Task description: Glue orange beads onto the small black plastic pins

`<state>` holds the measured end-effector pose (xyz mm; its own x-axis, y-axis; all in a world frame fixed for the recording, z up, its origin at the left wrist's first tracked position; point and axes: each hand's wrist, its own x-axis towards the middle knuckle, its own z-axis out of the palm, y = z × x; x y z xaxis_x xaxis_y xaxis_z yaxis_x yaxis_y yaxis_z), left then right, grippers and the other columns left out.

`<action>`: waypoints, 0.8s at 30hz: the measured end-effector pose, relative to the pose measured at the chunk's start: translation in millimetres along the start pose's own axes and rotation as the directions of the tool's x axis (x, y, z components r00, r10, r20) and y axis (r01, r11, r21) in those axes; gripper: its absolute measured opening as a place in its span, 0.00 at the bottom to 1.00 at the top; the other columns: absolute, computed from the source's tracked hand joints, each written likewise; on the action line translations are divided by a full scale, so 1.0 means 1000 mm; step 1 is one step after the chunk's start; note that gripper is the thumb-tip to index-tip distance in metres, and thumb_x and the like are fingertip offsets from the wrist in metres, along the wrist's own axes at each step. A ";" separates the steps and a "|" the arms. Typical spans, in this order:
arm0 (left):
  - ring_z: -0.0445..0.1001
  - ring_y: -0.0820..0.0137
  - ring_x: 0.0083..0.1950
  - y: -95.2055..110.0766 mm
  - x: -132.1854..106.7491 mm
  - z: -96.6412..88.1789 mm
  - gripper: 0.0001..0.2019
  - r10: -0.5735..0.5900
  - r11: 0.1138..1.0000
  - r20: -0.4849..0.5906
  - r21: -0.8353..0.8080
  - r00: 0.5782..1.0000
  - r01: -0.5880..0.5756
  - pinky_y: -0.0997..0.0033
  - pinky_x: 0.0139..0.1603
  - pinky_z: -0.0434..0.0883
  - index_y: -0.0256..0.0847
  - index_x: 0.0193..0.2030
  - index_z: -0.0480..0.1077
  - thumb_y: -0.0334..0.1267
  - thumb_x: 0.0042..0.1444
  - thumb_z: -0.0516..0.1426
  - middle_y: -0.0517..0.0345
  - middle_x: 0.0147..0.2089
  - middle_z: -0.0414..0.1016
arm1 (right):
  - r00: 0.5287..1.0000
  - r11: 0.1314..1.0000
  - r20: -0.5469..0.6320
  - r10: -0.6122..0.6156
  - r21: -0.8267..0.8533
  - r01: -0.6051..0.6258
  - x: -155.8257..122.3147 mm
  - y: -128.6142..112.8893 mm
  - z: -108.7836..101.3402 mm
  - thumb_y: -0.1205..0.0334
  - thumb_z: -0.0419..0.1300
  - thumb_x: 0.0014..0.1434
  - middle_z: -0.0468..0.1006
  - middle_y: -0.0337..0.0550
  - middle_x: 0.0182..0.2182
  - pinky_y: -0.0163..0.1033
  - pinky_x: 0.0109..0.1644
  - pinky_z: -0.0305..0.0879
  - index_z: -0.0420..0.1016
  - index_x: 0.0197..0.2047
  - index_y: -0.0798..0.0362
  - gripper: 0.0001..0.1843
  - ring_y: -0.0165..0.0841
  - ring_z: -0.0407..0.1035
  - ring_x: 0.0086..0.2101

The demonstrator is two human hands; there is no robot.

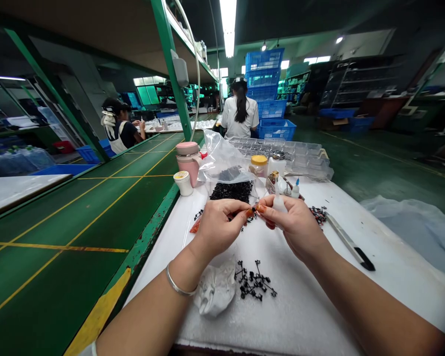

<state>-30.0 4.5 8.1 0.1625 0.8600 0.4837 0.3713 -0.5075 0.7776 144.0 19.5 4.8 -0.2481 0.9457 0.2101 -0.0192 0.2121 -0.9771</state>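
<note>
My left hand is closed in a pinch on a small black plastic part, just above the table's middle. From the other side, the fingertips of my right hand pinch at the same part. A small white squeeze bottle with a nozzle is tucked between the thumb and fingers of my right hand. Below the hands lies a loose cluster of black plastic parts beside a crumpled white tissue. Behind them is a large heap of black pieces, partly covered by a clear plastic bag.
A utility knife lies at right, near more small parts. Behind stand a pink cup, a white tub, a yellow-lidded jar and clear compartment trays. A green conveyor runs along the left; two people sit farther off.
</note>
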 end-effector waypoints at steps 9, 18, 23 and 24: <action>0.72 0.72 0.28 0.000 0.000 0.000 0.08 0.069 0.994 -0.020 0.088 0.997 -0.067 0.74 0.30 0.65 0.40 0.32 0.81 0.31 0.56 0.58 0.56 0.27 0.79 | 1.000 1.000 -0.024 0.013 -0.003 -0.013 0.000 0.003 0.002 0.51 0.67 0.53 0.66 0.35 0.22 0.37 0.30 0.53 0.74 0.30 0.54 0.14 0.27 0.57 0.24; 0.74 0.70 0.28 -0.001 0.000 0.000 0.08 0.103 0.987 -0.038 0.131 0.994 -0.097 0.73 0.32 0.65 0.40 0.32 0.81 0.30 0.56 0.59 0.56 0.27 0.79 | 0.999 0.996 -0.021 0.050 0.075 -0.048 0.001 0.010 0.004 0.52 0.68 0.53 0.66 0.35 0.23 0.36 0.29 0.52 0.73 0.30 0.54 0.14 0.27 0.57 0.24; 0.73 0.71 0.27 -0.001 0.001 0.001 0.08 0.085 0.990 -0.032 0.118 0.996 -0.080 0.74 0.30 0.64 0.40 0.31 0.80 0.30 0.56 0.59 0.57 0.26 0.79 | 0.998 0.997 -0.058 0.039 0.070 -0.035 0.001 0.011 0.005 0.51 0.68 0.52 0.67 0.36 0.23 0.36 0.28 0.52 0.75 0.32 0.54 0.15 0.27 0.57 0.24; 0.73 0.71 0.27 -0.001 0.001 0.001 0.08 0.082 0.989 -0.033 0.122 0.996 -0.078 0.74 0.30 0.64 0.40 0.31 0.80 0.30 0.56 0.58 0.57 0.26 0.79 | 0.997 0.998 -0.068 0.026 0.054 -0.023 0.001 0.011 0.005 0.51 0.68 0.52 0.67 0.36 0.23 0.36 0.28 0.52 0.75 0.33 0.55 0.15 0.27 0.57 0.24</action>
<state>-29.4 6.0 7.4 0.1620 0.8130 0.5593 0.4664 -0.5625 0.6827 139.0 21.6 -5.7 -0.1816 0.9656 0.1861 -0.0663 0.1768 -0.9820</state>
